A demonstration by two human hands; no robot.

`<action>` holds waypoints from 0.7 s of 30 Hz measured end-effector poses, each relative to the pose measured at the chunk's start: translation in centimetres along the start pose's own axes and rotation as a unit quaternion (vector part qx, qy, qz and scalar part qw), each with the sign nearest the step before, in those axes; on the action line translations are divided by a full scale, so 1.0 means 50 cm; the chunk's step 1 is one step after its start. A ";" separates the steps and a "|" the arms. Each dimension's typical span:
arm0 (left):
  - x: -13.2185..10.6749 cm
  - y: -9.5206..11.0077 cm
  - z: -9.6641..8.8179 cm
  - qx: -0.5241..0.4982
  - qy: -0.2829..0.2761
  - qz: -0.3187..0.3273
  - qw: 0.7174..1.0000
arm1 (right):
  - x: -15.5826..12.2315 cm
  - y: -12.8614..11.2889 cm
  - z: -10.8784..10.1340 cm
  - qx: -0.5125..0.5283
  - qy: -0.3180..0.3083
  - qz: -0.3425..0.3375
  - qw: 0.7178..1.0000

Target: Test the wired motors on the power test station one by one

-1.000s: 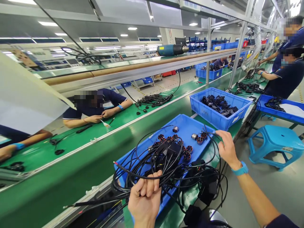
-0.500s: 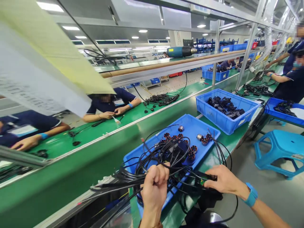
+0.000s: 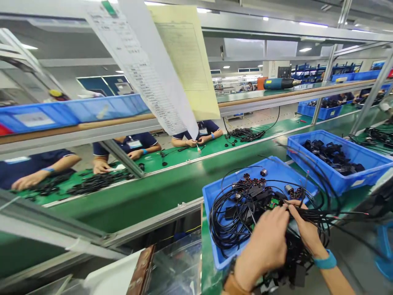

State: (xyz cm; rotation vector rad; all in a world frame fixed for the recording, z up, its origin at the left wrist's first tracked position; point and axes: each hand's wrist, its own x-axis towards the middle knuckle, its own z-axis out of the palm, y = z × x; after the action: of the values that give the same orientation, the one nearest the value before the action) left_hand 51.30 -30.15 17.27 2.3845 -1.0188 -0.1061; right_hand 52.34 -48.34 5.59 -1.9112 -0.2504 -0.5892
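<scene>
At the near edge of the green surface point(image 3: 206, 250), the left hand point(image 3: 267, 241) curls shut on a tangled bundle of thin black cables point(image 3: 236, 213); the right hand point(image 3: 307, 231), just beside, pinches the same strands; the tangle spreads left and away, filling a shallow blue plastic tray point(image 3: 278, 170).

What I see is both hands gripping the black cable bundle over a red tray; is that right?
Not quite: the tray is blue, not red. The head view shows the left hand and right hand gripping the black cable bundle over it.
</scene>
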 end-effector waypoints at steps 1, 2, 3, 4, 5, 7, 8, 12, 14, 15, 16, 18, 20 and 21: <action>-0.010 -0.040 -0.024 0.017 0.010 -0.073 0.997 | -0.001 0.010 -0.001 0.037 0.033 0.048 0.998; -0.017 -0.085 -0.048 0.047 0.063 -0.197 0.977 | -0.001 0.018 -0.001 0.085 0.065 0.103 0.989; -0.021 -0.133 -0.070 0.073 0.114 -0.266 0.954 | -0.001 0.024 0.002 0.137 0.093 0.153 0.974; -0.023 -0.180 -0.088 0.089 0.142 -0.312 0.935 | -0.001 0.028 0.006 0.186 0.117 0.193 0.956; -0.024 -0.225 -0.100 0.099 0.156 -0.358 0.916 | -0.001 0.030 0.012 0.224 0.138 0.217 0.940; -0.025 -0.301 -0.109 0.087 0.141 -0.431 0.887 | 0.000 0.034 0.022 0.255 0.168 0.224 0.926; -0.026 -0.331 -0.107 0.075 0.130 -0.455 0.878 | 0.001 0.036 0.026 0.258 0.178 0.224 0.923; -0.035 -0.398 -0.093 0.010 0.126 -0.471 0.873 | 0.010 0.055 0.024 0.239 0.217 0.259 0.910; -0.043 -0.410 -0.092 -0.041 0.135 -0.459 0.877 | 0.026 0.066 0.016 0.251 0.232 0.280 0.897; -0.048 -0.413 -0.092 -0.072 0.139 -0.453 0.878 | 0.037 0.071 0.011 0.266 0.238 0.286 0.889; -0.054 -0.415 -0.092 -0.103 0.143 -0.446 0.878 | 0.050 0.076 0.006 0.285 0.241 0.292 0.880; -0.069 -0.416 -0.089 -0.157 0.155 -0.432 0.874 | 0.081 0.089 -0.002 0.317 0.248 0.304 0.863; -0.087 -0.416 -0.078 -0.192 0.172 -0.424 0.868 | 0.114 0.105 -0.007 0.328 0.249 0.321 0.853; -0.097 -0.415 -0.069 -0.201 0.180 -0.426 0.864 | 0.130 0.115 -0.009 0.329 0.242 0.330 0.851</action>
State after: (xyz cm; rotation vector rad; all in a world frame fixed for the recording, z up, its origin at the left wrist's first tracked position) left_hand 62.24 -13.49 9.01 2.1596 0.2622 -0.1604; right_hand 60.25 -51.70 4.39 -1.0229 0.4736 -0.4120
